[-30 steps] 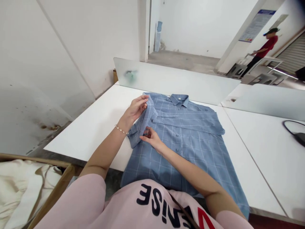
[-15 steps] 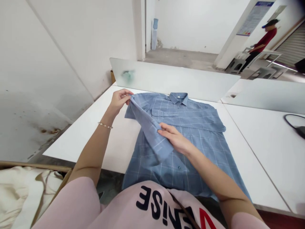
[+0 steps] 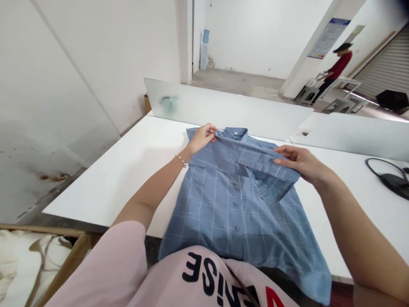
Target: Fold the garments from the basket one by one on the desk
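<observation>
Pale pink short-sleeved tee (image 3: 96,277), black lettering (image 3: 200,273), red V (image 3: 273,296); thin dark strap (image 3: 241,283); beaded bracelet (image 3: 180,160) on left wrist (image 3: 185,158).

Frosted divider (image 3: 223,106) ahead, black cable (image 3: 388,179) right, room left of blue shirt (image 3: 230,213)

White wall (image 3: 79,72) at left, rust-brown stains (image 3: 53,177) low down. Square white pillar (image 3: 184,38) beyond. White work table (image 3: 96,196) with frosted divider panels (image 3: 223,108) along its far edge; black cable (image 3: 388,177) on the right end. Wooden-framed bin (image 3: 64,251) bottom left, cream fabric (image 3: 28,264) inside. Past the dividers, bare concrete floor (image 3: 236,83) and what looks like a water dispenser (image 3: 203,49), too small to be sure. Far right: wall poster (image 3: 327,38), roller shutter (image 3: 380,59), pale stools (image 3: 338,105). Even, flat indoor light.
</observation>
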Motion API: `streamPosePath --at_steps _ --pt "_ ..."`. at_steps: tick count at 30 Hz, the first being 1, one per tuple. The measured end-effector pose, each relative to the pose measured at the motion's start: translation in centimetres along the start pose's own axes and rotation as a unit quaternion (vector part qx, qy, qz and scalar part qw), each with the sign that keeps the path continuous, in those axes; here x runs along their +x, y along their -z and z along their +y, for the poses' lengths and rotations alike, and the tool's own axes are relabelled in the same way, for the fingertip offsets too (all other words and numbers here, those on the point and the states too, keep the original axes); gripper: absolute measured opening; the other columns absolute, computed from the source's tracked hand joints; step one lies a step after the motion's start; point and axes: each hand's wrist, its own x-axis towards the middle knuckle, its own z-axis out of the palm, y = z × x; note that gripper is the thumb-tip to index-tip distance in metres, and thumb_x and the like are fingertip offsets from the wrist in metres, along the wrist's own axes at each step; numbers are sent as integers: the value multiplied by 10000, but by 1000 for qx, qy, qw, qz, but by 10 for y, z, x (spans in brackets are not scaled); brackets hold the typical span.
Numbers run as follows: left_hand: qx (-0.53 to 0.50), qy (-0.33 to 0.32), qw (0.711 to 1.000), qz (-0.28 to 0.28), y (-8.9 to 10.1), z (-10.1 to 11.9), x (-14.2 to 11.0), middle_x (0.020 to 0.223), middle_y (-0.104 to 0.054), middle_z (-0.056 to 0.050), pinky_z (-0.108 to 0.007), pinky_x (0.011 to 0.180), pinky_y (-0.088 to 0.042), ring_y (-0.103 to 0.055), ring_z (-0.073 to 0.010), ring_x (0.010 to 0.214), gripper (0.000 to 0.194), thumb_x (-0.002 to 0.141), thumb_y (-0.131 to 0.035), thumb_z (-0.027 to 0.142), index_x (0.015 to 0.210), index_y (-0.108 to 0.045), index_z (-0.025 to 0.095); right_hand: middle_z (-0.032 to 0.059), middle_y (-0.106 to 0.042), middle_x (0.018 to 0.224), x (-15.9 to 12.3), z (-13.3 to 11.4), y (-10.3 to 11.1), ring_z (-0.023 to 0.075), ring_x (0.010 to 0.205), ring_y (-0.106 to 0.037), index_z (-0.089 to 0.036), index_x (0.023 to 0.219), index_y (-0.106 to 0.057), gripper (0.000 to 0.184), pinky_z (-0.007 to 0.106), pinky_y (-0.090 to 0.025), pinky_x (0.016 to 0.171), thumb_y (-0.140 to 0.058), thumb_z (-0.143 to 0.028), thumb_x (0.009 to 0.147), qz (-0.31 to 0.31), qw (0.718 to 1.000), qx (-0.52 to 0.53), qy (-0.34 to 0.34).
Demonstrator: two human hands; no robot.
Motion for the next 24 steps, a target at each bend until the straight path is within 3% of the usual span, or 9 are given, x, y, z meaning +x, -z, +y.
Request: streamPosePath --at_steps 5,9,13,18,21,24 --pt "187 -52 981 -10 -4 -39 4 1253 -627 -151 -431 1116 -418 -588 -246 1223 347 841 -509 63 1173 -576 142 33 -660 803 26 25 65 114 720 -600 -164 1011 -716 417 246 -450 648 -881 -201 631 143 990 16 1" --pt "312 18 950 26 11 -80 -10 1407 -548 -156 -496 1194 -315 -466 -284 1372 446 839 -479 73 1272 -548 154 65 -682 866 51 63 94 119 736 -615 -159 996 -694 286 267 -464 686 -760 -75 731 210 973 60 -77" --pt "347 109 931 39 19 -107 -23 1408 -539 -199 -565 1177 -316 -456 -346 1383 398 861 -522 155 1256 -558 132 56 -653 768 65 115 96 128 677 -595 -159 920 -642 216 273 -476 654 -753 -102 743 261 953 64 -137" --pt "342 114 930 68 16 -121 -33 1446 -478 -238 -596 1177 -310 -426 -346 1407 434 919 -485 237 1336 -484 116 35 -616 686 64 174 77 146 597 -580 -179 888 -558 413 267 -491 546 -872 -251 629 309 933 36 -179" --pt "318 86 939 98 15 -126 -34 1433 -467 -221 -521 1195 -332 -422 -312 1408 482 882 -529 214 1349 -455 119 22 -613 681 64 188 73 139 581 -577 -160 932 -568 513 239 -467 500 -901 -285 562 317 932 -2 -176" --pt "300 55 945 114 13 -129 -33 1389 -491 -190 -498 1201 -341 -433 -299 1391 488 848 -550 180 1327 -462 140 8 -619 690 70 187 81 134 587 -579 -151 1000 -582 506 223 -443 498 -859 -255 589 316 934 -45 -160"
